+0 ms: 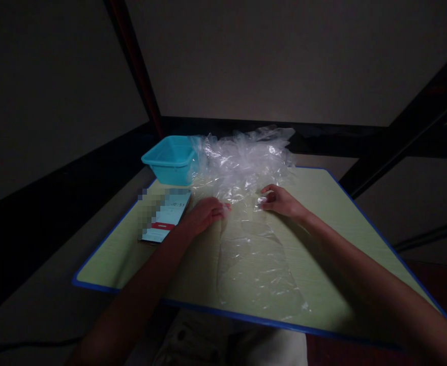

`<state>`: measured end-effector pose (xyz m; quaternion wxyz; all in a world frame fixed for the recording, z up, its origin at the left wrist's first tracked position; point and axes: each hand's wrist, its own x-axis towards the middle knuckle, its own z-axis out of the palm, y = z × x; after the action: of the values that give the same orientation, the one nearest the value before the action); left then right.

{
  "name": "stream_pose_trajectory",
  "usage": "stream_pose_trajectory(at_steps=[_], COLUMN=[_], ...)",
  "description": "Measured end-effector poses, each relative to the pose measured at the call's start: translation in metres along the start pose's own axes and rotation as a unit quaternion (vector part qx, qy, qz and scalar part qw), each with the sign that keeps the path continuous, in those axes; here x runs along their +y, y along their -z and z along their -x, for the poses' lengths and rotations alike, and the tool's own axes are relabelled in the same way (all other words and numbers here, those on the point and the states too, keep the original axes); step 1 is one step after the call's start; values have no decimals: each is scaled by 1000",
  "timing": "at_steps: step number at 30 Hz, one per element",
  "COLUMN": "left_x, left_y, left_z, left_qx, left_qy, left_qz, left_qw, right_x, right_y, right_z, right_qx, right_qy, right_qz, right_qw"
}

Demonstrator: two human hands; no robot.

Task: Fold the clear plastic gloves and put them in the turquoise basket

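Clear plastic bag [254, 264] pressed flat on table [345, 223], left hand [204, 213] and right hand [282, 201] pinching its top edge.

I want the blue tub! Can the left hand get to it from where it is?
Probably yes. The left hand rests on the flat plastic sheet, and the blue tub stands just beyond it. Only the phone lies nearby, off to the side, and the crumpled plastic pile sits beside the tub.
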<state>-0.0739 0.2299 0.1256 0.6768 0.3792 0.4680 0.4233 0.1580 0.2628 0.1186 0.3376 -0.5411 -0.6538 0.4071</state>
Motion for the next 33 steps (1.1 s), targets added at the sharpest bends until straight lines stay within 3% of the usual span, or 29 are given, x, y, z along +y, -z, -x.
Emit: stream_pose_trajectory(at_steps=[8, 17, 21, 26, 33], left_x=[2, 19, 20, 14, -8], left_y=[-5, -6, -8, -5, 8], left_z=[4, 32, 52, 80, 100], left_qx=[35, 49, 27, 5, -44], left_qy=[-38, -135, -216, -305, -296], left_qz=[-60, -183, -256, -341, -410], left_qw=[997, 972, 942, 889, 862], right_x=[-16, -42, -49, -49, -33], right_y=[4, 11, 12, 15, 11], right_z=[10, 51, 80, 113, 145], right_qx=[-34, 39, 40, 19, -24], right_qy=[53, 139, 197, 219, 215], right_qz=[-7, 45, 71, 90, 102], right_qw=[998, 988, 977, 971, 971])
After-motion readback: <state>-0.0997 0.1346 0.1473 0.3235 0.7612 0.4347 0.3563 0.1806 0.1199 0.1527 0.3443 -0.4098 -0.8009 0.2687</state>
